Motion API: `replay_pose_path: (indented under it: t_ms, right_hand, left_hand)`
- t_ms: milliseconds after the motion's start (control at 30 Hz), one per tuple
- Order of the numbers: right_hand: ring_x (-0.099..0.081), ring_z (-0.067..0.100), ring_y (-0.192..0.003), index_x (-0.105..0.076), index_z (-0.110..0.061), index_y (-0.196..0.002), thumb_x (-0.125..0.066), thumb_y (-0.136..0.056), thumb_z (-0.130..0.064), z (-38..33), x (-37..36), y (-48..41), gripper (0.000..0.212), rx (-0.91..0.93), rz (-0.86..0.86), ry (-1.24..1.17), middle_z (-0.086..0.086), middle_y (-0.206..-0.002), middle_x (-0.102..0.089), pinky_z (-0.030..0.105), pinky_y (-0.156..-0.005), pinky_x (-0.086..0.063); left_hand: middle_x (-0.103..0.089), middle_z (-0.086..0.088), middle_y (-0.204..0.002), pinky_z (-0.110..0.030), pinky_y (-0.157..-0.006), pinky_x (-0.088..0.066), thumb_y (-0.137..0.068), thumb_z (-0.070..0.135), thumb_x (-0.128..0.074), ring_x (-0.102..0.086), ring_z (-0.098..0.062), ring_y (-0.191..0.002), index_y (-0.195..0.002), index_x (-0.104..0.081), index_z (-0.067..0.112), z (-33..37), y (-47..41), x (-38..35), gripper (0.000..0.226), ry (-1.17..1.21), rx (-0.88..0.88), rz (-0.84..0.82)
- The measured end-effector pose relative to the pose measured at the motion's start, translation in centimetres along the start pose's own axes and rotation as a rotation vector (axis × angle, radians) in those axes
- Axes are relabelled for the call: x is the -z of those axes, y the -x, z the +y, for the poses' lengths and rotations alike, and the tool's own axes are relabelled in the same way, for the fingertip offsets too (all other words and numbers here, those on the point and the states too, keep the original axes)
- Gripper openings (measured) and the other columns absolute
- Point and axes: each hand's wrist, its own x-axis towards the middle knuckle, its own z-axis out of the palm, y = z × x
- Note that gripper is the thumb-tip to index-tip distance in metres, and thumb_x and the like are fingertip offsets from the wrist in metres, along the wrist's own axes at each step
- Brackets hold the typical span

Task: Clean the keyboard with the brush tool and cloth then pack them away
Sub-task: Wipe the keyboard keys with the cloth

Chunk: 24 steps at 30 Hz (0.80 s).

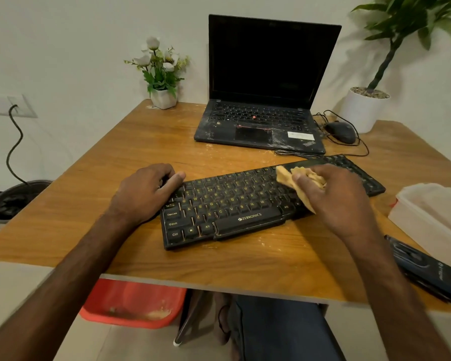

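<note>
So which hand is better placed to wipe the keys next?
The right hand. It grips the cloth and sits over the right half of the keyboard. The left hand holds the keyboard's far-left corner, likely steadying it, and carries no cloth.

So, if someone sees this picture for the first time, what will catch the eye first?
First, the black Zebronics keyboard in the middle of the wooden table, where the right hand presses a crumpled tan cloth onto the keys while the left hand holds the keyboard's left end. Behind it, at the far side of the table, stands an open ThinkPad laptop with a dark screen and a palm rest smeared with white dust.
</note>
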Motion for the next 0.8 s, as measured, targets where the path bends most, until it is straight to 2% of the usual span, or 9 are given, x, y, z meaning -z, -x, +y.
replay_pose_path:
  t_ms: [133, 233, 333, 400, 467, 633, 700, 800]
  right_hand:
    - [-0.058, 0.024, -0.116, -0.059, -0.011, -0.134, -0.057, -0.097, -0.045, 0.2, 0.5, -0.6, 0.051, -0.052, 0.067, -0.006, 0.010, -0.133, -0.062, 0.041, -0.091, -0.049]
    - [-0.061, 0.022, -0.107, -0.060, -0.014, -0.133, -0.059, -0.094, -0.050, -0.3, 0.1, -0.2, 0.053, -0.063, 0.005, 0.025, 0.008, -0.126, -0.066, 0.044, -0.089, -0.052]
    - [-0.061, 0.017, -0.102, -0.060, -0.021, -0.132, -0.062, -0.092, -0.049, -1.6, -0.7, 0.4, 0.049, -0.053, -0.109, 0.176, 0.002, -0.119, -0.067, 0.041, -0.089, -0.053]
    - [-0.059, 0.014, -0.105, -0.060, -0.024, -0.130, -0.060, -0.095, -0.045, -3.0, -1.2, 1.0, 0.041, -0.009, -0.105, 0.265, -0.001, -0.120, -0.064, 0.036, -0.089, -0.050]
    - [-0.057, 0.011, -0.104, -0.062, -0.024, -0.126, -0.057, -0.097, -0.042, -4.7, -2.2, 1.5, 0.034, 0.076, -0.113, 0.250, -0.003, -0.119, -0.061, 0.032, -0.089, -0.049]
    - [-0.050, 0.010, -0.110, -0.057, -0.022, -0.125, -0.048, -0.102, -0.038, -8.1, -4.7, 2.9, 0.029, 0.275, -0.260, 0.231, -0.004, -0.122, -0.053, 0.028, -0.091, -0.041]
    - [-0.052, 0.009, -0.104, -0.058, -0.025, -0.127, -0.052, -0.100, -0.039, -7.1, -3.9, 2.4, 0.031, 0.215, -0.244, 0.221, -0.006, -0.121, -0.056, 0.029, -0.091, -0.044]
    - [-0.055, 0.009, -0.094, -0.061, -0.022, -0.127, -0.057, -0.097, -0.041, -4.4, -1.8, 1.0, 0.035, 0.031, -0.138, 0.263, -0.002, -0.118, -0.063, 0.032, -0.087, -0.050]
  left_hand:
    - [-0.055, 0.008, -0.074, -0.038, -0.063, -0.044, -0.098, 0.061, -0.026, -0.052, -0.009, -0.070, -0.076, -0.051, 0.028, 0.0, 0.1, -0.1, 0.046, 0.013, -0.026, 0.014]
    - [-0.054, 0.008, -0.071, -0.036, -0.060, -0.039, -0.100, 0.057, -0.026, -0.050, -0.007, -0.068, -0.072, -0.047, 0.029, 0.2, 0.1, -0.1, 0.045, 0.026, -0.036, 0.016]
    - [-0.054, 0.006, -0.070, -0.037, -0.062, -0.041, -0.100, 0.056, -0.024, -0.051, -0.009, -0.067, -0.072, -0.047, 0.027, 0.5, 0.2, -0.1, 0.046, 0.013, -0.034, 0.011]
    - [-0.054, 0.006, -0.070, -0.038, -0.063, -0.042, -0.099, 0.057, -0.022, -0.051, -0.010, -0.067, -0.073, -0.048, 0.025, 0.5, 0.2, -0.2, 0.049, -0.009, -0.027, 0.011]
    - [-0.055, 0.006, -0.071, -0.039, -0.064, -0.043, -0.099, 0.058, -0.020, -0.052, -0.010, -0.069, -0.075, -0.049, 0.025, 0.6, 0.2, -0.2, 0.050, -0.023, -0.022, 0.013]
    - [-0.053, 0.007, -0.068, -0.038, -0.061, -0.041, -0.098, 0.059, -0.019, -0.051, -0.009, -0.066, -0.073, -0.047, 0.026, 0.4, 0.3, -0.1, 0.050, -0.047, -0.022, 0.018]
    - [-0.053, 0.007, -0.068, -0.035, -0.058, -0.037, -0.097, 0.058, -0.021, -0.050, -0.007, -0.065, -0.073, -0.047, 0.027, 0.4, 0.3, -0.1, 0.048, -0.062, -0.020, 0.011]
    - [-0.054, 0.007, -0.069, -0.033, -0.058, -0.035, -0.098, 0.056, -0.022, -0.051, -0.006, -0.066, -0.074, -0.048, 0.027, 0.4, 0.2, -0.1, 0.045, -0.077, -0.016, 0.006]
